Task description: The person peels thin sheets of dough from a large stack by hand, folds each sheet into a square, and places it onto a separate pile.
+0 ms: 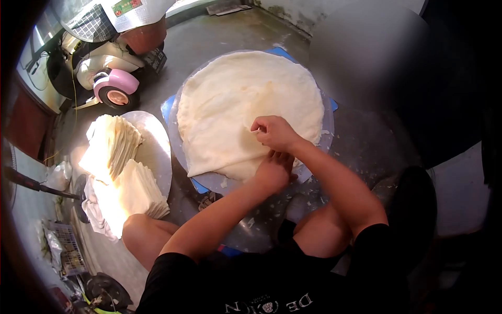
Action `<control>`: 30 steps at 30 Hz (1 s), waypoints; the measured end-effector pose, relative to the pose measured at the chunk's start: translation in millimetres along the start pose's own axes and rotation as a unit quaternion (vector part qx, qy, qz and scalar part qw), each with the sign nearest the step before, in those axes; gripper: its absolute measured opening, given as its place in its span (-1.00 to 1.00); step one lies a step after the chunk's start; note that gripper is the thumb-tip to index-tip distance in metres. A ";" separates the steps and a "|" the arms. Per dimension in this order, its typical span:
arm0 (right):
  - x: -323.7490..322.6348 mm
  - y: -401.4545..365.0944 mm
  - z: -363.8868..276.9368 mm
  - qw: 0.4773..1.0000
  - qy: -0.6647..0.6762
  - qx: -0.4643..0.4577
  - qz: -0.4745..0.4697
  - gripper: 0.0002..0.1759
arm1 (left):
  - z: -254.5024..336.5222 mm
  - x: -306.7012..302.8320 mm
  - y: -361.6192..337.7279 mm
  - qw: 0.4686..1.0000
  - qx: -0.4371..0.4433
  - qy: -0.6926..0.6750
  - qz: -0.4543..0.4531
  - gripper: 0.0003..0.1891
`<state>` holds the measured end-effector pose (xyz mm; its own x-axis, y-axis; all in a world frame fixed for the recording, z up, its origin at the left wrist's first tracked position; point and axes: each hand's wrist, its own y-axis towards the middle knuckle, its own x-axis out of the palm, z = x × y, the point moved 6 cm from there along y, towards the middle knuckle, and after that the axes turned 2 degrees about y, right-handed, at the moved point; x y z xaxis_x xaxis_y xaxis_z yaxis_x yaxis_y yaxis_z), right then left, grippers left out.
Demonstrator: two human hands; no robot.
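A large, round, pale sheet (225, 104), like dough or bean-curd skin, lies on a round grey-white board (180, 149). Its surface is slightly creased, and the near left edge forms a pointed corner. Above the lower middle of the sheet, my right hand (276, 133) is closed, with a small pale scrap (256, 131) showing at the thumb and forefinger. Just below it, my left hand (275, 170) rests at the sheet's near edge. Its fingers look laid forward on the sheet, partly hidden by my right wrist.
Two stacks of cut pale sheets (112, 146) stand to the left, beside a round tray (154, 141) and pale cloth. Blue corners (167, 107) stick out under the board. A scooter (107, 68) is parked at upper left. Small scraps dot the dark floor (361, 141).
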<state>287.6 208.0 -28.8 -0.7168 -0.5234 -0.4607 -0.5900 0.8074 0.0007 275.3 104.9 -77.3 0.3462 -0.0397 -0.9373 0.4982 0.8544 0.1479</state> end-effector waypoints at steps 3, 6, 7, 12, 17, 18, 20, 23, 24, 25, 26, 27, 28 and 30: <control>22.8 5.4 4.8 0.990 -0.133 -0.026 -0.024 -0.77 | -2.1 -0.2 -5.2 1.000 0.014 -0.014 -0.013 -0.40; 18.0 2.1 -9.2 0.988 -0.141 -0.031 -0.051 -0.74 | -8.1 -17.1 -27.6 0.998 0.026 -0.034 0.038 -0.40; 5.2 5.6 -13.8 0.981 -0.181 -0.066 0.007 -0.68 | -9.7 -32.7 -38.6 0.990 0.042 -0.032 0.128 -0.37; -11.2 19.9 18.7 0.860 -0.407 -0.219 0.216 -0.40 | -27.4 -63.7 -65.5 0.989 -0.107 0.032 0.096 -0.43; -5.3 31.4 56.4 0.892 -0.426 -0.077 0.126 -0.17 | -59.8 -60.1 -135.8 0.926 -0.289 -0.191 0.149 -0.53; -6.3 31.7 55.8 0.894 -0.424 -0.071 0.126 -0.17 | -69.8 -61.1 -143.8 0.926 -0.289 -0.189 0.150 -0.53; -9.9 29.1 47.0 0.896 -0.413 -0.085 0.137 -0.17 | -103.7 -34.2 -180.2 0.652 -0.478 -0.556 0.194 -0.61; -4.1 21.5 31.4 0.903 -0.391 -0.102 0.145 -0.17 | -126.1 -25.7 -196.6 0.477 -0.518 -0.650 0.287 -0.67; -0.5 16.4 26.6 0.909 -0.378 -0.106 0.143 -0.17 | -132.9 -22.4 -192.9 0.476 -0.516 -0.651 0.287 -0.67; 3.8 12.5 27.9 0.907 -0.381 -0.107 0.144 -0.17 | -141.6 -18.5 -192.9 0.424 -0.528 -0.654 0.338 -0.71; 11.4 9.8 32.9 0.903 -0.399 -0.103 0.124 -0.19 | -145.4 -17.2 -193.7 0.370 -0.536 -0.653 0.386 -0.74; 16.8 8.4 37.9 0.898 -0.417 -0.097 0.107 -0.20 | -147.0 -16.4 -190.0 0.373 -0.532 -0.655 0.386 -0.74; 17.5 7.1 31.1 0.896 -0.418 -0.099 0.111 -0.20 | -148.6 -17.8 -189.8 0.370 -0.546 -0.630 0.410 -0.77; 20.1 1.1 10.8 0.899 -0.407 -0.080 0.141 -0.25 | -148.2 -21.0 -191.7 0.368 -0.560 -0.604 0.431 -0.79</control>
<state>276.6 201.3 -47.6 -0.3753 0.1209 -0.9190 -0.5205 0.7929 0.3169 54.7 18.8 -132.7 0.4289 0.8736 0.2301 -0.6173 0.4694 -0.6314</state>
